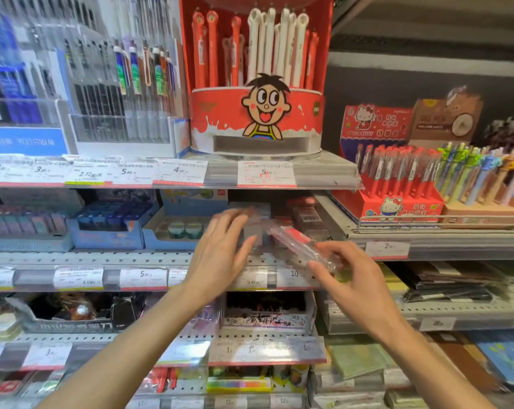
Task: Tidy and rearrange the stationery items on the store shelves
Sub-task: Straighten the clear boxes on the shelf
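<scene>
Store shelves [87, 258] fill the frame; upper centre, a red tub display [257, 119] holds upright pens; centre, the right hand [348, 278] pinches a clear packet [297, 245], likely light, crinkly and slippery, best gripped mid-length; the left hand [220, 252] hovers with fingers spread.

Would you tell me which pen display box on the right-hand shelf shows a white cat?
The red display box, left of the tan box; its front panel carries the white cat, and red pens stand in it.

Red-and-white pen display [257, 113], clear red-accented packet [297, 243]
</scene>
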Demonstrator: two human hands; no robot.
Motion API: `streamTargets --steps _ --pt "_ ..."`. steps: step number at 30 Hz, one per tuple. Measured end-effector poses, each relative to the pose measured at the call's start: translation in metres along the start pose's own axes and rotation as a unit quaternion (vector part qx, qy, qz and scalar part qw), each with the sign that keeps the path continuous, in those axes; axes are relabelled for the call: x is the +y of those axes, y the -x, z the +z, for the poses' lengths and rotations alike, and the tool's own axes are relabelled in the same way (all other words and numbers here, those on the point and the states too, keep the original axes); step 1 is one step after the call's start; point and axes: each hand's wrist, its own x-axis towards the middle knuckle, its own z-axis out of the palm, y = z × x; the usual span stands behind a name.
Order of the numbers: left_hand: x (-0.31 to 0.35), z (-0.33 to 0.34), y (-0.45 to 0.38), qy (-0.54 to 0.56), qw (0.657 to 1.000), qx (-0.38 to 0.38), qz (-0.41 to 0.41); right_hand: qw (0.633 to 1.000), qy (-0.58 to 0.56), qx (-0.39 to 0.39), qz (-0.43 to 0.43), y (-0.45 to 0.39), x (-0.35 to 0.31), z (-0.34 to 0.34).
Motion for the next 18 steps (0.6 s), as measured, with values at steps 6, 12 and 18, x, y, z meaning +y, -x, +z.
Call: streamTargets --steps 6,12,18 --pt "-0.012 0.015 -0.029 -0.079 0.992 -0.091 -0.034 0.992 0.063 0.105 0.009 -0.029 -0.011 0.03" --pt "-0.022 0.025 -0.032 -0.088 0.984 -0.138 -0.073 0.979 0.12 0.147 0.07 -0.065 -0.012 0.054" --pt "-0.026 0.026 -0.03 -0.085 0.982 -0.152 -0.078 0.944 0.321 0.02 0.079 -0.079 -0.013 0.071"
